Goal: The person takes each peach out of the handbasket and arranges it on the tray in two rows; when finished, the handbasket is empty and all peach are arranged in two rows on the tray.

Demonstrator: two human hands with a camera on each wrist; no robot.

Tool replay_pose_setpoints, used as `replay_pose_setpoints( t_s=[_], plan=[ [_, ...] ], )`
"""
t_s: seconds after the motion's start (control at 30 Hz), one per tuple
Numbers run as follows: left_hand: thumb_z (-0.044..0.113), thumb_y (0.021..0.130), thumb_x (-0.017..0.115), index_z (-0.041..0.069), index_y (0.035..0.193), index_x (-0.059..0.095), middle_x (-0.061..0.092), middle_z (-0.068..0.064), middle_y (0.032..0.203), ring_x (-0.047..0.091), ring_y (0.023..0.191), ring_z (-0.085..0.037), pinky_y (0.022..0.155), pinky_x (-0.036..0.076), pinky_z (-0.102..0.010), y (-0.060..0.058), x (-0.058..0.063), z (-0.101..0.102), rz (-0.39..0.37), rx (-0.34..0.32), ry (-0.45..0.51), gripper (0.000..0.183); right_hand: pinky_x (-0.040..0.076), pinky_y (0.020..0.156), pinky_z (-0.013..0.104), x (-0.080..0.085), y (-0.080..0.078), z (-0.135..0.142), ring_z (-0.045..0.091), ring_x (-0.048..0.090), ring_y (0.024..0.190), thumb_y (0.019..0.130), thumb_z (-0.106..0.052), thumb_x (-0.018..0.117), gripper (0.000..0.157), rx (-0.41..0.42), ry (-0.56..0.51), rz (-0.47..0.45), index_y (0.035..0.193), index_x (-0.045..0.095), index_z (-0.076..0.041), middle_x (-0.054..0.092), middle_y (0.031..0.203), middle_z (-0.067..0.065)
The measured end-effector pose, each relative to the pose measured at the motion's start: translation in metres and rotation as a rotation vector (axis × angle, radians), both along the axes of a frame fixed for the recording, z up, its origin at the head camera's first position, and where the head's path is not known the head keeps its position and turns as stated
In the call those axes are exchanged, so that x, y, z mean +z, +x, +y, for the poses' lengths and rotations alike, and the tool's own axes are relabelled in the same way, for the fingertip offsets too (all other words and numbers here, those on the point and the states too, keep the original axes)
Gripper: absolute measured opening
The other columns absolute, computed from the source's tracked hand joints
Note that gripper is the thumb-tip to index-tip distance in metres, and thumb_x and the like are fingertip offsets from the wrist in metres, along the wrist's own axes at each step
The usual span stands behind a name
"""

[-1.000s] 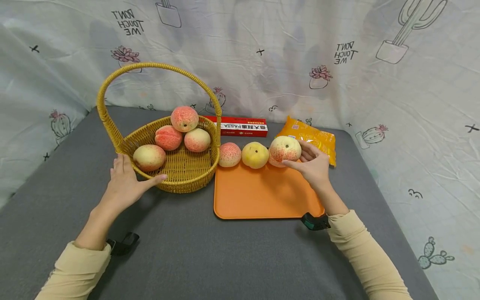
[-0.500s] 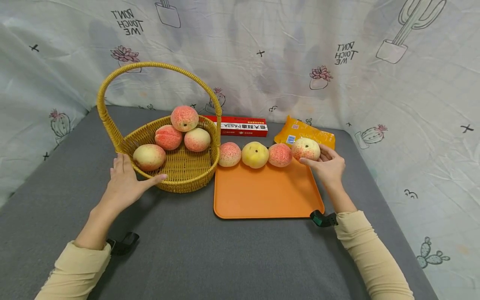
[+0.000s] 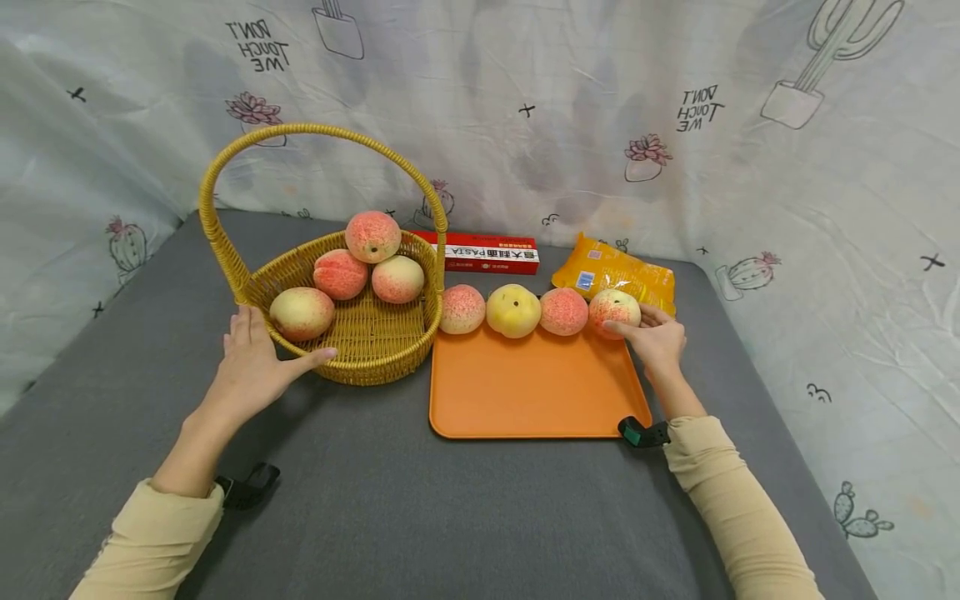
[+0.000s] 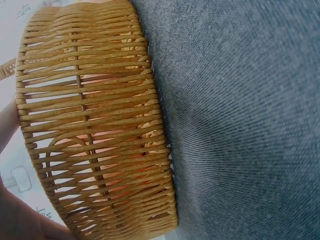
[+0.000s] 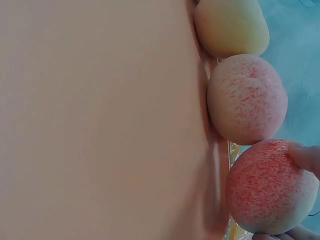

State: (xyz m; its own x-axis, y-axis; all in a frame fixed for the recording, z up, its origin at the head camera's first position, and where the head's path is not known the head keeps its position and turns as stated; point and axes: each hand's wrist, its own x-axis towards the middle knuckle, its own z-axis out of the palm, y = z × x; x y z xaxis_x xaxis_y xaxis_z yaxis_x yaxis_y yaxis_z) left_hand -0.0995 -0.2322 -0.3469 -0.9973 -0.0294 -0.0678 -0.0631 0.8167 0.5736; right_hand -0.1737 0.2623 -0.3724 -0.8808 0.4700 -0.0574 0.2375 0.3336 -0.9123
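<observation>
My right hand (image 3: 660,340) grips a red-and-cream peach (image 3: 615,310) between thumb and fingers, at the far right corner of the orange tray (image 3: 536,392). In the right wrist view this peach (image 5: 270,187) sits right beside a pink one (image 5: 247,99). Three more peaches line the tray's back edge, a yellow one (image 3: 513,311) in the middle of them. On the left stands a wicker basket (image 3: 378,371) with several peaches in it. My left hand (image 3: 251,367) rests at its near left rim, fingers and thumb spread. The left wrist view shows the woven side (image 4: 95,130) close up.
Behind the tray lies a red pasta box (image 3: 491,254), partly hidden by the basket. An orange plastic packet (image 3: 622,271) lies at the back right, just behind the held peach. The basket's tall handle (image 3: 322,129) arches up. A printed curtain (image 3: 480,100) hangs behind the grey table (image 3: 420,517).
My right hand has carried its peach rightward from above the pink peach, then lowered it to the end of the row. The left hand and basket have stayed in place.
</observation>
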Motion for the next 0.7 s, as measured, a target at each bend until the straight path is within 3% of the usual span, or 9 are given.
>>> replay_pose_setpoints(
  t_s=[0.2, 0.7],
  plan=[
    [0.067, 0.086, 0.058, -0.017, 0.142, -0.017, -0.024, -0.038, 0.148, -0.013, 0.134, -0.061, 0.107, 0.002, -0.069, -0.001, 0.0, 0.0, -0.003, -0.004, -0.011, 0.126, 0.045, 0.101, 0.038, -0.006, -0.003, 0.004, 0.028, 0.053, 0.125, 0.076, -0.02, 0.084, 0.075, 0.027, 0.033, -0.027, 0.14, 0.051, 0.0, 0.056, 0.136, 0.019],
    [0.067, 0.086, 0.058, -0.016, 0.143, -0.018, -0.026, -0.037, 0.148, -0.014, 0.134, -0.06, 0.106, 0.003, -0.07, 0.0, 0.002, 0.0, -0.01, -0.003, -0.006, 0.126, 0.044, 0.102, 0.042, -0.003, -0.013, 0.006, 0.033, 0.053, 0.124, 0.078, -0.018, 0.083, 0.074, 0.166, 0.185, 0.03, 0.141, 0.048, 0.003, 0.054, 0.136, 0.022]
  ],
)
